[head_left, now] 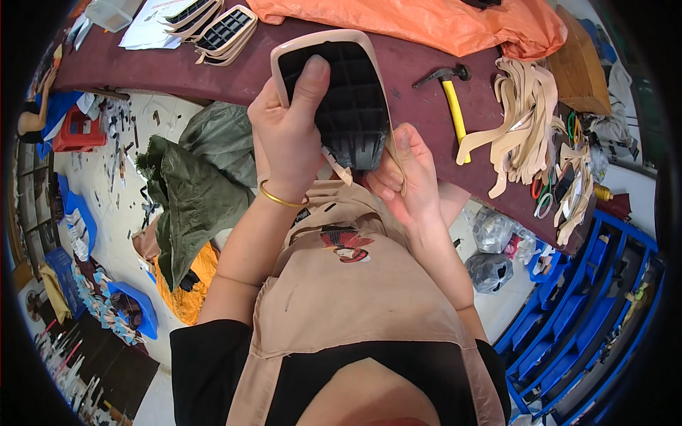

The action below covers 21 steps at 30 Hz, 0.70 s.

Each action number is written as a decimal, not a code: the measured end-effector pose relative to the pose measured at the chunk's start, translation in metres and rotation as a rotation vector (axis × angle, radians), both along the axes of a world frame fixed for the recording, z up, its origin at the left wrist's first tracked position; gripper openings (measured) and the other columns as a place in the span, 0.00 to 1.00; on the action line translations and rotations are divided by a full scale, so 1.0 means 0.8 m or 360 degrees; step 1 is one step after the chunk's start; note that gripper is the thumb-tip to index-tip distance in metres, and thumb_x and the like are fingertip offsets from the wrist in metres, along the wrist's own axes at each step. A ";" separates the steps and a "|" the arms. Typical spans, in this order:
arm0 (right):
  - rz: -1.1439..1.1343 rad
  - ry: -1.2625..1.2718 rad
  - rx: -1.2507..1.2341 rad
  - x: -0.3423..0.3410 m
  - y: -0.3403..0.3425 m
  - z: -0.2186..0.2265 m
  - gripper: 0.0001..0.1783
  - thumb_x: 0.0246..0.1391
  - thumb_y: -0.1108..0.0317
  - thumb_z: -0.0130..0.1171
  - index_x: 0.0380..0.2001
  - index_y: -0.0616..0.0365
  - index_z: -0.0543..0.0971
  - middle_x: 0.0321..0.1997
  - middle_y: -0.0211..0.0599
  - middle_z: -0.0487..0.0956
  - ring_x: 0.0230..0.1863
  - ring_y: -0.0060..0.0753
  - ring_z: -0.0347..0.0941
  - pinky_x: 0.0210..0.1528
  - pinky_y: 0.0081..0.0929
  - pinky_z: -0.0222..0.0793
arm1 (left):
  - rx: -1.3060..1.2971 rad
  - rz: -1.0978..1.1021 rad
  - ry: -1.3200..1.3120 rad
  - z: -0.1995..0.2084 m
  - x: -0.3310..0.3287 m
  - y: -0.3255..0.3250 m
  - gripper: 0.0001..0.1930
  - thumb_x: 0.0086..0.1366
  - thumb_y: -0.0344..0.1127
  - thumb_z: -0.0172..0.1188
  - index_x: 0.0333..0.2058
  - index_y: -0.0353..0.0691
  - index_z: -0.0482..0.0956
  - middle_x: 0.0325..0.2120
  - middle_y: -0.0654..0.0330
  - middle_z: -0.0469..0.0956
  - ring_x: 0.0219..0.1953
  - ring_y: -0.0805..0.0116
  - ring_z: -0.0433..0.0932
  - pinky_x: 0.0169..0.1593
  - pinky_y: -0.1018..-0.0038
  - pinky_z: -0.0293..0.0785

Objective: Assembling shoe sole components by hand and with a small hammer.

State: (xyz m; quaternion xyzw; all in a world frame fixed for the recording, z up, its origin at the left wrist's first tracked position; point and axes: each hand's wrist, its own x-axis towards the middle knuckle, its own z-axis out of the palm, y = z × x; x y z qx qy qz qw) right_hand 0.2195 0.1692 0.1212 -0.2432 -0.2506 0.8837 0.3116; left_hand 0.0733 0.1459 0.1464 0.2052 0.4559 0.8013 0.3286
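I hold a black shoe sole (348,92) with a grid of ribs inside, raised above the near edge of the table. A beige strip (323,37) runs round its rim, with loose ends hanging at the lower end. My left hand (288,135) is closed round the left side, its thumb pressed on the ribbed face. Down at the lower right corner, my right hand (408,170) pinches one end of the strip between thumb and fingers. Part of the sole's lower end is hidden by that hand.
On the maroon table (128,67) lie a yellow-handled hammer (453,106), a pile of beige strips (526,117), stacked similar soles (226,34) and orange sheeting (426,25). Dark green sacking (195,188) lies left; a blue rack (579,312) stands right.
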 end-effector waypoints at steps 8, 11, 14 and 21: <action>-0.0185 0.0035 -0.0084 -0.011 -0.015 0.009 0.14 0.60 0.55 0.51 0.25 0.49 0.63 0.14 0.22 0.57 0.15 0.17 0.50 0.19 0.18 0.53 | 0.0069 0.0184 0.0636 0.005 -0.007 0.002 0.11 0.60 0.32 0.61 0.37 0.30 0.77 0.33 0.63 0.78 0.33 0.81 0.72 0.39 0.84 0.67; -0.0275 0.0046 -0.0173 -0.017 -0.024 0.014 0.14 0.60 0.56 0.51 0.25 0.50 0.63 0.15 0.24 0.60 0.15 0.17 0.51 0.20 0.19 0.55 | 0.0133 0.0369 0.0984 -0.004 -0.015 0.004 0.10 0.58 0.29 0.62 0.37 0.29 0.77 0.32 0.62 0.79 0.33 0.81 0.73 0.39 0.84 0.68; -0.0322 0.0045 0.0051 -0.016 -0.029 0.011 0.13 0.60 0.60 0.51 0.26 0.52 0.64 0.18 0.25 0.63 0.16 0.18 0.54 0.20 0.21 0.61 | 0.0245 0.0630 0.1630 -0.012 -0.020 0.004 0.14 0.49 0.25 0.68 0.32 0.36 0.71 0.23 0.57 0.77 0.20 0.72 0.73 0.23 0.82 0.68; -0.0376 -0.0672 0.0653 -0.019 -0.026 0.010 0.11 0.64 0.62 0.44 0.33 0.58 0.64 0.18 0.26 0.63 0.16 0.16 0.58 0.19 0.19 0.67 | 0.0335 0.0550 0.1872 -0.003 -0.002 -0.003 0.08 0.50 0.23 0.64 0.31 0.34 0.76 0.24 0.57 0.78 0.21 0.67 0.74 0.24 0.79 0.70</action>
